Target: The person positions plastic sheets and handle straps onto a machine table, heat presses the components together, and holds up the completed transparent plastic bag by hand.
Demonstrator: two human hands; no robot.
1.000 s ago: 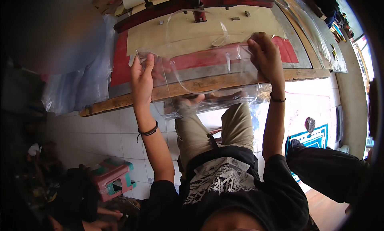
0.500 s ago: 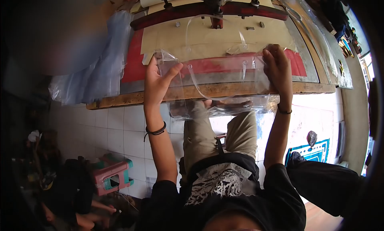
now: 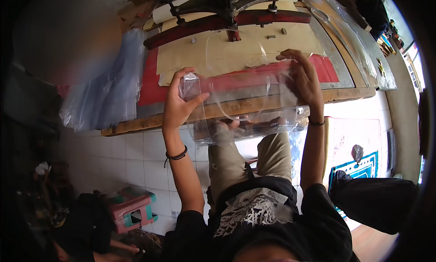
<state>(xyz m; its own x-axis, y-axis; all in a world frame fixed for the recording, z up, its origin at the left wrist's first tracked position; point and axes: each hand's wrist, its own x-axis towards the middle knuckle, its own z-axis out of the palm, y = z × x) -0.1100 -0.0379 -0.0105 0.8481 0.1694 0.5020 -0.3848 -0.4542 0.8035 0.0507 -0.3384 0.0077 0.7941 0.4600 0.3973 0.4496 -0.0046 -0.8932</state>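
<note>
A clear plastic bag [image 3: 236,105] with looped see-through handles spans the space between my hands, its lower part hanging past the table's front edge. My left hand [image 3: 179,98] grips its left side, thumb in front and fingers curled behind the folded corner. At the opposite side my right hand [image 3: 305,80] holds the bag's edge; its index finger stretches out while the other fingers bend against the plastic. Part of the right hand's grip is hidden. Beneath the bag lie a red sheet [image 3: 150,82] and a cream sheet [image 3: 177,57] on the wood-edged table.
A press with a red bar [image 3: 195,31] stands across the table's back. Stacked plastic sheets [image 3: 106,87] drape over the left corner. More clear plastic [image 3: 352,39] lies at right. A pink-green stool [image 3: 131,210] and a seated person [image 3: 84,225] are at lower left.
The bag has dropped slightly and moved left with my hands. My right hand's index finger has straightened from a pinch. The view has shifted a little.
</note>
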